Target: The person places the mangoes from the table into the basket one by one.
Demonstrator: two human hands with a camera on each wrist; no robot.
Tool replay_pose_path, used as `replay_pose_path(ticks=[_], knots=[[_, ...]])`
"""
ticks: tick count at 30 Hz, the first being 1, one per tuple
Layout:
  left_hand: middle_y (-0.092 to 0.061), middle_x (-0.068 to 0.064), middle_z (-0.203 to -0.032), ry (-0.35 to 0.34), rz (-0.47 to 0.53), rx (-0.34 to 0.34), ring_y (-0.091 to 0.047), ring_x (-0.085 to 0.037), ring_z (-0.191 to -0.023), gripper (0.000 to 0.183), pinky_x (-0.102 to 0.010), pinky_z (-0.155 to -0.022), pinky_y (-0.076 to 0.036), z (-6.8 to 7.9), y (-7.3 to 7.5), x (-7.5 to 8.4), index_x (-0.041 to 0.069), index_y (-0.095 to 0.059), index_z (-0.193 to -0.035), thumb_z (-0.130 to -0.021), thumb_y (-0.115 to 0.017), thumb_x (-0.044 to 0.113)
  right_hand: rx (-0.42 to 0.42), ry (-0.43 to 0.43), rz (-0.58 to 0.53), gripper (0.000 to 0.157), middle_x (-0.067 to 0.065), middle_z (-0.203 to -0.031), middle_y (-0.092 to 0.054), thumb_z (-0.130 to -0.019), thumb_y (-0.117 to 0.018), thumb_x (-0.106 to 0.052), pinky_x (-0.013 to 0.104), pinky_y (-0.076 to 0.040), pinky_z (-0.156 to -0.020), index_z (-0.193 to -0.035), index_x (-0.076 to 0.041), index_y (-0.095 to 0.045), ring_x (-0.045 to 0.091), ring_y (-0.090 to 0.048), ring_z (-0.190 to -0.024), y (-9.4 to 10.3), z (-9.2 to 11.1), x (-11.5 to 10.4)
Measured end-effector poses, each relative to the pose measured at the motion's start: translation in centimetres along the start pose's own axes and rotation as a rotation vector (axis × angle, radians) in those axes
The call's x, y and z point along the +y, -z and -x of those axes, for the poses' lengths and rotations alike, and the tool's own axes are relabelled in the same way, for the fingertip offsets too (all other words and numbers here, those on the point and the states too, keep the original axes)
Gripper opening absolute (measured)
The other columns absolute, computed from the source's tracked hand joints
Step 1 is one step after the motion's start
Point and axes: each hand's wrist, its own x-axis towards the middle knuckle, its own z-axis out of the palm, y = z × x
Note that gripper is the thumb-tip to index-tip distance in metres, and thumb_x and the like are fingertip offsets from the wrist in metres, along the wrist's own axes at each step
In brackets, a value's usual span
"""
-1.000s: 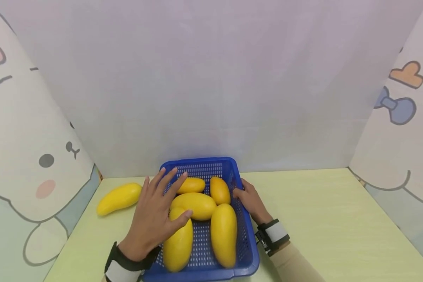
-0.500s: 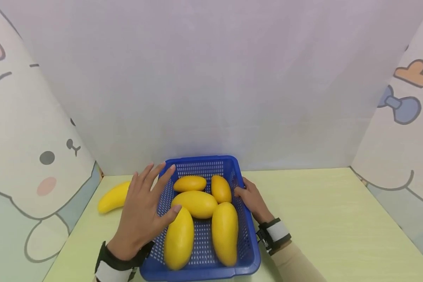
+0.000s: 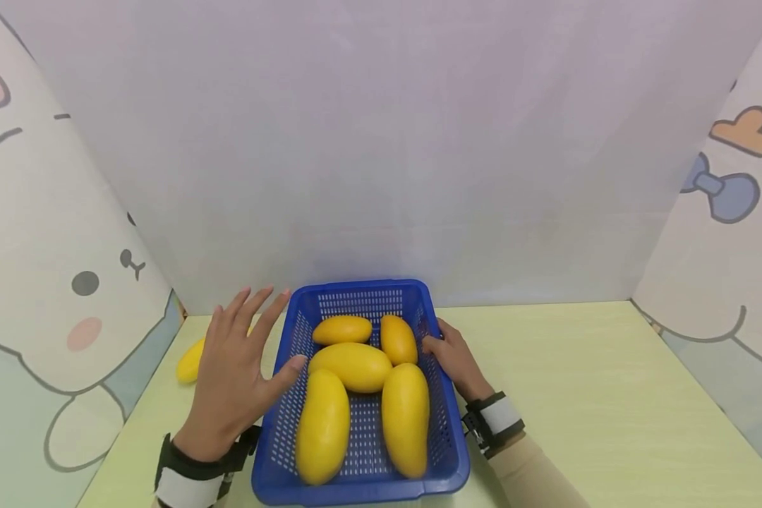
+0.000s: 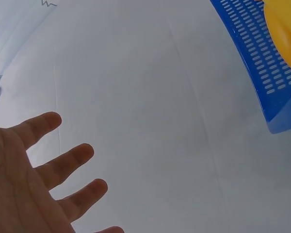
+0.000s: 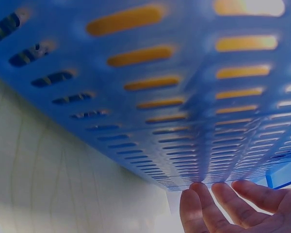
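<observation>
A blue plastic basket (image 3: pixel 363 497) with slotted walls holds several yellow mangoes. Two large ones, a left mango (image 3: pixel 322 427) and a right mango (image 3: pixel 405 420), lie lengthwise at the near end. Across the middle lies another mango (image 3: pixel 351 367); smaller, more orange ones sit at the far end. My right hand (image 3: pixel 456 360) grips the basket's right rim, thumb inside, and in the right wrist view its fingers (image 5: pixel 237 208) touch the outer wall. My left hand (image 3: pixel 231 377), fingers spread and holding nothing, is left of the basket, partly hiding a loose yellow mango (image 3: pixel 192 361).
The pale yellow-green table (image 3: pixel 584 395) extends to the right of the basket. A whitish cloth wall (image 3: pixel 381 155) rises behind, and cartoon-printed panels (image 3: pixel 44 282) flank both sides.
My left hand has moved left, from above the basket's left side to beside it, and now covers most of the loose mango. My right hand keeps its grip on the rim.
</observation>
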Motion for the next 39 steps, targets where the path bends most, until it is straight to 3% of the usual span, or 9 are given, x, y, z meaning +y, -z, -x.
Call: replay_pose_path(ticks=[17,23,35,39], knots=[[-0.049,-0.021,-0.146,0.024,-0.087,0.032,-0.033,-0.049,-0.140,0.082,-0.076,-0.109,-0.016,-0.1,1.0,-1.9,0.022,-0.047,-0.152,-0.095,-0.028,0.076,-0.003,-0.016,0.000,0.047,0.012,-0.088,-0.055,-0.086,-0.054,-0.003,0.031,-0.044,-0.057,-0.132,0.000,-0.055,0.022,-0.051,-0.066,0.1,0.1,-0.5],[-0.052,-0.024,-0.142,0.023,-0.089,0.065,-0.036,-0.051,-0.138,0.082,-0.076,-0.109,-0.017,0.0,1.2,-2.5,0.018,-0.050,-0.150,-0.096,-0.029,0.075,-0.030,-0.035,-0.015,0.048,0.018,-0.091,-0.056,-0.085,-0.052,0.001,0.032,-0.045,-0.059,-0.133,0.005,-0.054,0.027,-0.053,-0.068,0.2,0.3,-1.1],[-0.051,-0.025,-0.142,0.050,-0.100,0.074,-0.036,-0.052,-0.136,0.083,-0.075,-0.108,-0.019,-0.1,1.3,-3.7,0.017,-0.049,-0.151,-0.095,-0.029,0.074,-0.001,0.010,0.004,0.049,0.014,-0.092,-0.055,-0.084,-0.055,-0.004,0.031,-0.044,-0.059,-0.133,-0.002,-0.056,0.024,-0.052,-0.068,0.2,0.1,-0.1],[-0.049,-0.025,-0.144,0.090,-0.092,0.058,-0.034,-0.051,-0.138,0.078,-0.074,-0.110,-0.018,0.1,1.4,-4.3,0.017,-0.047,-0.152,-0.095,-0.038,0.070,-0.003,0.007,0.008,0.049,0.016,-0.094,-0.056,-0.084,-0.054,-0.004,0.031,-0.045,-0.060,-0.133,-0.001,-0.056,0.024,-0.053,-0.069,0.1,0.0,0.1]])
